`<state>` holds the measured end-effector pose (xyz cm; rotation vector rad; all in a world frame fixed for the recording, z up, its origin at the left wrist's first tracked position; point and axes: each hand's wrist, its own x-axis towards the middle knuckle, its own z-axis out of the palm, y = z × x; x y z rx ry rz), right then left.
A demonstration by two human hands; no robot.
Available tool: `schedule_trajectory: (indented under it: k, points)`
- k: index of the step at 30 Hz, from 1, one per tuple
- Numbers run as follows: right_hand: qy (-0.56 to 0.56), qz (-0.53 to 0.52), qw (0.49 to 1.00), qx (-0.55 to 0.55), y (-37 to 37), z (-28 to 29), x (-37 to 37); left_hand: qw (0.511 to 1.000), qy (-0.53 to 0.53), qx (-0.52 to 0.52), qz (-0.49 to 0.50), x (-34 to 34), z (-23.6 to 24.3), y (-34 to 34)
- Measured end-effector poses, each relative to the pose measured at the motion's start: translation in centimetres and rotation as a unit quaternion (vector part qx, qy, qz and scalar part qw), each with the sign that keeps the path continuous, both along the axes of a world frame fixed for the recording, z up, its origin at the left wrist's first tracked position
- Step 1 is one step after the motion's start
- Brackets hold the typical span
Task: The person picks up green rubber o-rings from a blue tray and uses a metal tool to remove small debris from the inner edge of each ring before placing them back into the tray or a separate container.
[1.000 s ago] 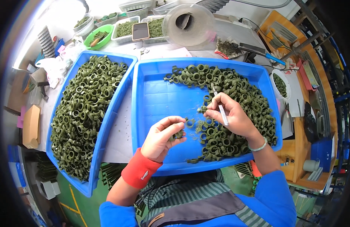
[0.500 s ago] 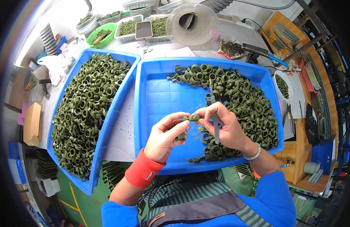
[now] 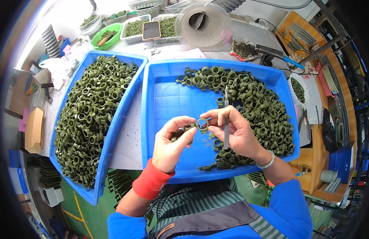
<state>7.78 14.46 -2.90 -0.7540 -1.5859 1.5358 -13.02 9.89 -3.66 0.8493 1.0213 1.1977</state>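
Above the right-hand blue tray, a dark green ring-shaped part is held with its round hole facing up toward me. My left hand is closed, its thumb and fingertips at the ring's left side. More green parts sit tucked in that palm, partly hidden by the fingers. On the ring's right side are the index finger and thumb of my right hand. That hand also grips a slim metal scalpel, its pointed blade directed away from me.
Loose green rings pile up in the right part of the tray. A second blue tray at left is heaped with similar rings. Behind stand a green bowl, tubs of small parts, a phone and a large translucent round container.
The ring has turned between my fingers, from edge-on to showing its open hole. Both hands have shifted only slightly, and the scalpel stays in my right hand.
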Motion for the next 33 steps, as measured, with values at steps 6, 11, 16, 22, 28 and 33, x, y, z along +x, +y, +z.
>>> schedule_trajectory:
  k: [6,11,16,22,28,33]
  points:
    - [-0.059,-0.026,0.997,0.037,0.1,0.1,-0.9,1.000,0.022,0.010,-0.009,-1.4,0.0,0.1]
    - [-0.248,0.014,0.958,0.145,1.5,-2.4,-2.6,0.970,-0.228,-0.082,0.034,-6.1,0.7,0.6]
    - [-0.343,0.064,0.896,0.273,1.5,-5.5,-4.4,0.953,-0.291,-0.060,0.060,-8.3,1.6,0.9]
    - [-0.333,0.056,0.881,0.331,1.6,-5.5,-5.0,0.837,0.448,0.206,0.235,-19.2,4.4,7.0]
    - [-0.269,0.012,0.937,0.225,1.3,-2.0,-4.0,0.722,0.593,0.327,0.145,-14.6,3.8,5.7]
    - [-0.163,-0.037,0.938,0.303,0.4,0.6,-3.9,0.986,0.126,0.049,-0.096,-5.0,1.4,1.4]
